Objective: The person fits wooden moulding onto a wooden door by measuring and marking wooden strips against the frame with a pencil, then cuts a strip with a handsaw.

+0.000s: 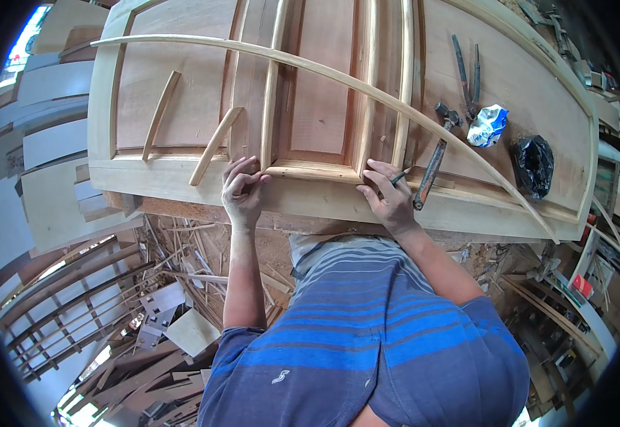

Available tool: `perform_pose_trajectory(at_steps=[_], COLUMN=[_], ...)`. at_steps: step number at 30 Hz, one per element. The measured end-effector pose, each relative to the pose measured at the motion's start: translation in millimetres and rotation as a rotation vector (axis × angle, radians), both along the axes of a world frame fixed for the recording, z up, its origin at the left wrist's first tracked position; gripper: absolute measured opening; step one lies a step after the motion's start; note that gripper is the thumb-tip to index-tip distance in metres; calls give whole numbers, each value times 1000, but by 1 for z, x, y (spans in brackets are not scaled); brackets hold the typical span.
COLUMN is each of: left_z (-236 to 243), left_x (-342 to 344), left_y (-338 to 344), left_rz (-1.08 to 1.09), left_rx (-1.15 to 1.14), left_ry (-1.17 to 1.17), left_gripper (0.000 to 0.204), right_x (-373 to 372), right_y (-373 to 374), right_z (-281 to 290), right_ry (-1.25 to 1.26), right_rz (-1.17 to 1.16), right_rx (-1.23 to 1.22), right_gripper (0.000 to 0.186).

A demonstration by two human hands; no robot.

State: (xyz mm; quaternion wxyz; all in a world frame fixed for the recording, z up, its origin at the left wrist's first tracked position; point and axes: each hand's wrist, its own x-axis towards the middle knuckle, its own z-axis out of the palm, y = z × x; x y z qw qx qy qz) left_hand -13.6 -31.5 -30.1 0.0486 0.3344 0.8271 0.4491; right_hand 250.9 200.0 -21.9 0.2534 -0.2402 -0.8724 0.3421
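Observation:
A short wooden moulding strip (315, 173) lies along the near edge of the middle panel in a wooden door (310, 204). At its left end is my left hand (243, 193), with thumb and fingers closed and pressed against the strip's corner. My right hand (393, 203) rests at the other end, fingertips on the frame, with a dark pencil (399, 176) held between its fingers. Just right of that hand lies a hammer (431, 171). A long thin wooden strip (310, 65) runs diagonally over the door, beyond both hands.
Two short offcut strips (215, 146) lie on the left panel. Pincers (469, 82), a crumpled blue-and-white packet (488, 126) and a black plastic bag (532, 166) occupy the right panel. Wood scraps (203, 263) litter the floor below; boards (53, 153) are stacked at left.

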Motion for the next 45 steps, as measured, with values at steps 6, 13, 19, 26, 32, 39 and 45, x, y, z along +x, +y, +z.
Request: perform_pose_trajectory(at_steps=[6, 13, 19, 26, 32, 39, 45], left_z=[-1, 1, 0, 4, 4, 3, 4], left_x=[1, 1, 1, 4, 1, 2, 3], left_y=[0, 2, 2, 7, 6, 7, 4], left_rz=[23, 4, 28, 65, 82, 117, 98], left_rx=[15, -17, -37, -27, -40, -13, 0], left_ry=[5, 38, 33, -21, -16, -46, -18], left_gripper=[21, 20, 22, 25, 26, 24, 27], right_x=[-7, -8, -13, -14, -17, -18, -17], right_y=[2, -1, -2, -1, 0, 0, -2], right_z=[9, 6, 9, 12, 16, 16, 16], right_ry=[15, -155, -280, -355, -386, -380, -367], right_rz=[55, 94, 135, 161, 179, 195, 193], right_rx=[-5, 151, 175, 177, 178, 208, 211], right_gripper=[39, 37, 40, 39, 40, 38, 36])
